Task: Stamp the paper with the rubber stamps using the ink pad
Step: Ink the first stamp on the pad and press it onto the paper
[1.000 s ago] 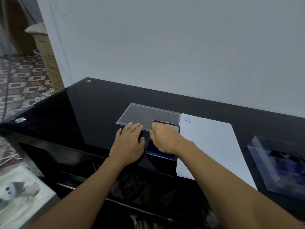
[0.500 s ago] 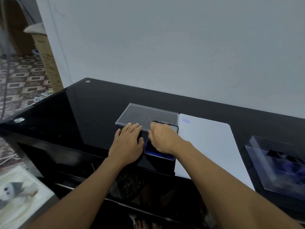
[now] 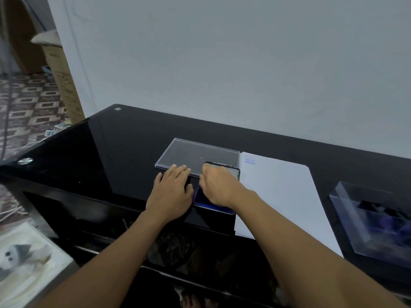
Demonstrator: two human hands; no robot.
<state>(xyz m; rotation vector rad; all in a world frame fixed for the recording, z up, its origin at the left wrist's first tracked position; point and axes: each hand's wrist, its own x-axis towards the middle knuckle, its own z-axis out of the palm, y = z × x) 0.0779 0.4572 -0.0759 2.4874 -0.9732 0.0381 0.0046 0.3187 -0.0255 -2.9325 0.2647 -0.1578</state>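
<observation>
Surface: black glossy table (image 3: 124, 152) is standing against a plain pale wall (image 3: 244, 63), with patterned floor showing at far left.
Ink pad: blue ink pad (image 3: 213, 206) is lying just left of the paper (image 3: 284, 196), near the table's front edge, with its dark-rimmed lid (image 3: 231, 171) sitting at the far end.
Right hand: right hand (image 3: 219, 185) is bearing down on the pad with fingers curled under. A stamp is probably being inked, but none is showing, so I cannot tell what it is clamped on.
Left hand: left hand (image 3: 171, 192) is lying flat with straight fingers beside the pad, its thumb side touching the pad's edge, its fingertips reaching a clear flat cover (image 3: 195, 152).
Paper: it is lying flat, touching the pad's right side, and carrying two blue AMENDED imprints (image 3: 249, 161) in the far left corner.
Spare stamps: clear box (image 3: 347, 196) is sitting at far right, well apart, with dark shapes inside.
Risks: the pad could be sliding on the slick glass if the left hand is easing off. Uneven pressure could be inking only part of the face. An inked stamp crossing the sheet could be smudging it, and a new print could be overlapping the existing two.
Axes: the pad's long axis is running from the person toward the wall, leaning slightly left. The paper's long axis is following the same line. The imprint text is reading left to right across the sheet.
</observation>
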